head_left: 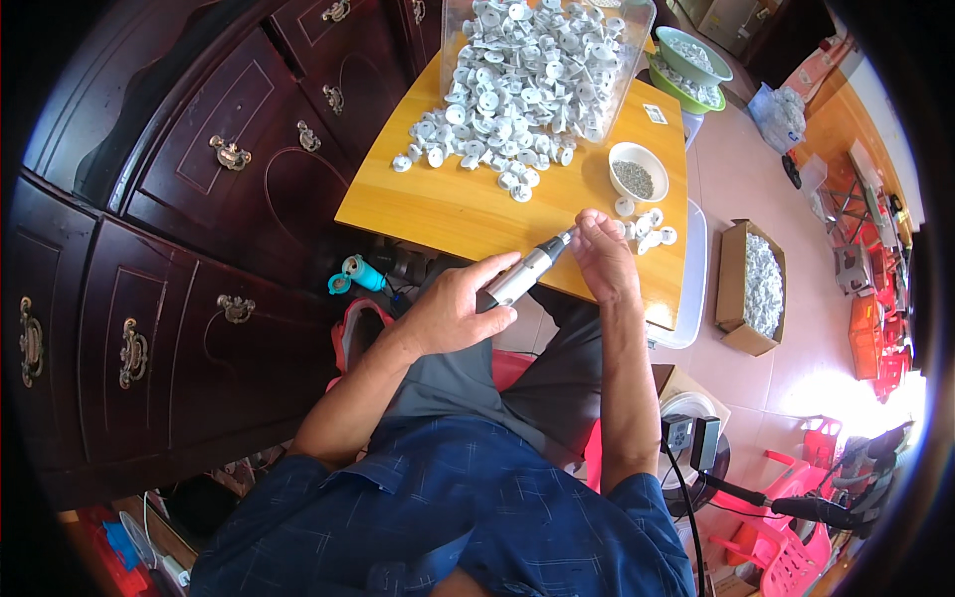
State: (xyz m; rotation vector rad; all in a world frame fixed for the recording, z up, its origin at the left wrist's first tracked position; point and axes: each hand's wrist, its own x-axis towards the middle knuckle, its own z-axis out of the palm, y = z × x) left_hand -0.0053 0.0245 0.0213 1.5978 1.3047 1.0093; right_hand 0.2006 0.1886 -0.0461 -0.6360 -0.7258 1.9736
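Note:
My left hand (453, 303) grips a slim silver electric screwdriver (525, 273), its tip pointing up and to the right. My right hand (600, 249) pinches something small at that tip; the piece itself is hidden by the fingers. Both hands hover over the near edge of a yellow wooden table (468, 204). A few finished white plastic parts (647, 227) lie just right of my right hand. Beyond them stands a small white bowl of tiny screws (637, 175). A big heap of white plastic parts (502, 109) spills from a clear plastic bin (627, 60) at the table's far side.
A dark wooden cabinet with brass handles (229, 154) stands close on the left. A cardboard box of white parts (758, 289) sits on the floor at right, a white tray (693, 289) beside the table. Green bowls (691, 62) stand far right, red plastic chairs (796, 497) lower right.

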